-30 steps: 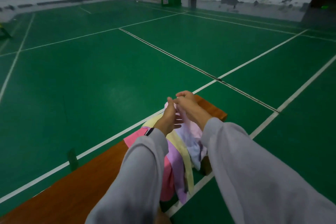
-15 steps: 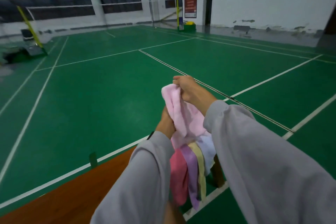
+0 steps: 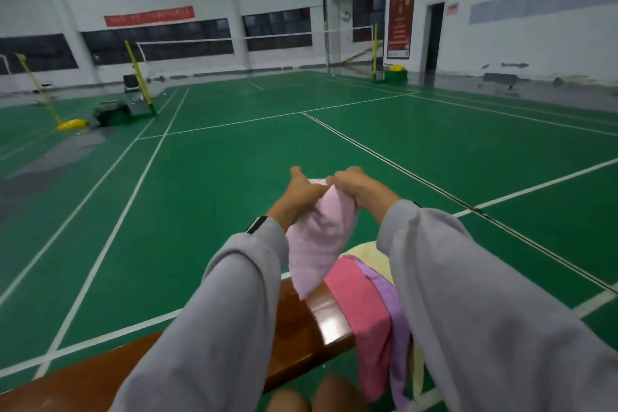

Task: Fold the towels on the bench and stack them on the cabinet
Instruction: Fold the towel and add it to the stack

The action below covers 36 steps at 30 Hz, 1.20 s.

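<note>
The pale pink terry towel [image 3: 317,237] hangs in the air above the glossy brown wooden bench [image 3: 301,328], its lower corner dangling just over the seat. My left hand [image 3: 301,192] pinches its top edge at 11 o'clock and my right hand [image 3: 357,187] clenches the same edge at 1 o'clock. The 2 hands nearly touch, both arms stretched forward. 0.5 s ago my right hand gripped it high, with my left lower behind the cloth. At 5 o'clock from it, a deep pink towel [image 3: 357,304], a lilac towel [image 3: 391,311] and a pale yellow towel [image 3: 364,249] drape over the bench end.

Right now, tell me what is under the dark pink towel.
The dark pink towel hangs over the bench; a purple towel and a yellow towel show at its right edge. What lies directly beneath is covered.
</note>
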Tool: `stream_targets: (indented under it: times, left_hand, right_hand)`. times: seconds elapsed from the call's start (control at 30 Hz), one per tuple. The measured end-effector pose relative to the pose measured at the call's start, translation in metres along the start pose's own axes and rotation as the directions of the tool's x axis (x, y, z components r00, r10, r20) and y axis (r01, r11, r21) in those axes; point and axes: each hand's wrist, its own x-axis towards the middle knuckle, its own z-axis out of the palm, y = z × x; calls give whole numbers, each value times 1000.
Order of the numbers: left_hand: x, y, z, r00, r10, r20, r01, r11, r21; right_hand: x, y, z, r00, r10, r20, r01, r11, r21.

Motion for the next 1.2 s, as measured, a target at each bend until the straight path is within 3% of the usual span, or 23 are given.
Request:
stream_targets:
  times: [0.07, 0.13, 0.23, 0.33, 0.43, 0.6, 0.7, 0.87, 0.97, 1.03, 1.1, 1.2]
  left_hand:
    - [-6, -11, -14, 1000, -2, -5, 1, 964, -265]
    - [0, -34, -28, 992, -71, -99, 6, 840, -543]
    - [30, -89, -44, 921, -355, -164, 158, 721, -675]
    - [-29, -77, -40, 863, -502, 59, 440, 691, -574]
    - [-51, -70, -28, 867, -439, 236, 498, 741, -450]
    - [-29, -54, -36, 922, -377, 92, 370, 783, -501]
    - [-30, -40, -54, 936, -351, -3, 283, 761, -584]
    - [-29, -51, -76, 983, -183, 14, 139, 694, -707]
    - [-23, -57, -82, 960, -198, -199, 5, 722, -692]
    - [-20, -57, -92, 936, -275, -222, 45, 716, -697]
    - [-22, -60, -103, 948, -309, -82, 198, 769, -607]
    - [-32, -70, -129, 909, -402, 111, 411, 817, -405]
  right_hand:
    - [-8, -7, 13, 999, -46, -8, 47, 992, 115]
    - [-15, -17, 27, 995, -103, 8, 95, 939, 331]
    - [-26, -33, 41, 977, -205, 53, 151, 850, 505]
    - [-31, -45, 52, 957, -241, 159, 116, 826, 551]
    - [-35, -52, 62, 941, -239, 240, 46, 794, 607]
    - [-34, -55, 56, 935, -242, 261, 11, 753, 658]
    - [-23, -50, 39, 972, -200, 121, 66, 732, 678]
    - [-8, -35, 29, 991, -90, -101, 133, 786, 604]
    - [-3, -33, 36, 992, -41, -118, 113, 700, 705]
    - [0, -38, 46, 984, -15, -176, 146, 629, 764]
    - [6, -44, 54, 978, -15, -208, 171, 627, 760]
    - [15, -42, 65, 998, 53, -38, -6, 647, 763]
